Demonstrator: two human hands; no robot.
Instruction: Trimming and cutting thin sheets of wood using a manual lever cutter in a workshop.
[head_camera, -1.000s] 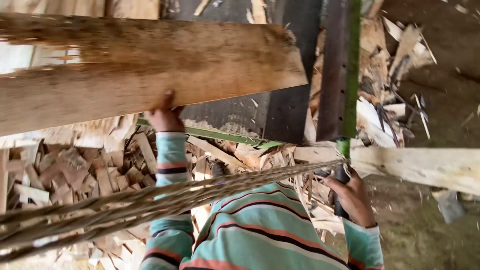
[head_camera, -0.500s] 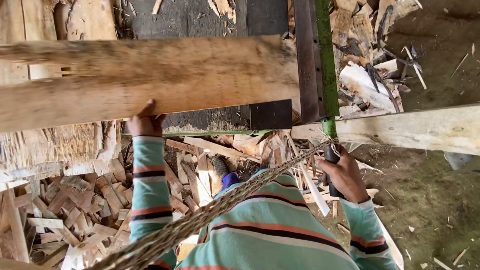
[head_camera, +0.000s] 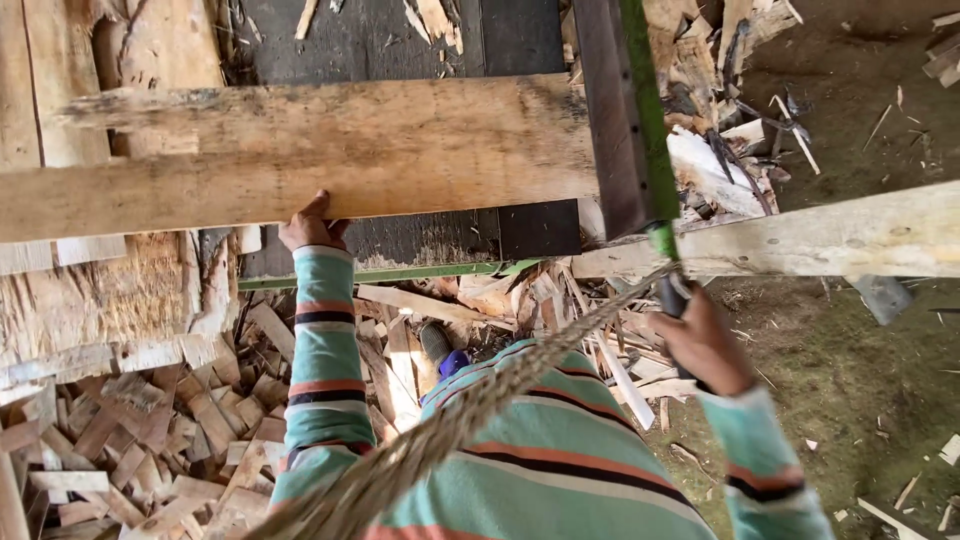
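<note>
— Wide rough-sawn plank (head_camera: 300, 155) lying crosswise over the dark saw bench (head_camera: 400, 40), near edge overhanging toward the body, right end stopping against the dark upright post (head_camera: 605, 120) with the green bar (head_camera: 640, 110).

— And the grip?

— Left hand (head_camera: 312, 228) under the plank's near edge, fingers curled up behind the board, thumb side showing; closed on the wood, though how firmly is hard to tell. Right hand (head_camera: 705, 340) lower, wrapped tight round a dark handle (head_camera: 675, 295) at the foot of the green bar.

— Heavy piece?

— Probably. Thick, long, stiff, no sag across the span. Surface coarse and splintery, ragged on the far left end, so not slippery but unkind to bare skin. Best held along the long lower edge, near the middle for balance, away from the frayed end.

— Anything else close by?

— Braided straw-coloured rope (head_camera: 450, 430) running diagonally across the striped sleeves up toward the handle. Pale beam (head_camera: 820, 235) stretching right from the post. Green rail (head_camera: 400, 272) along the bench's near side. Heap of offcuts and slats (head_camera: 130, 440) on the ground below left, more scraps behind the post, a shoe (head_camera: 438, 345) among the chips, bare earth (head_camera: 860, 380) to the right.
</note>
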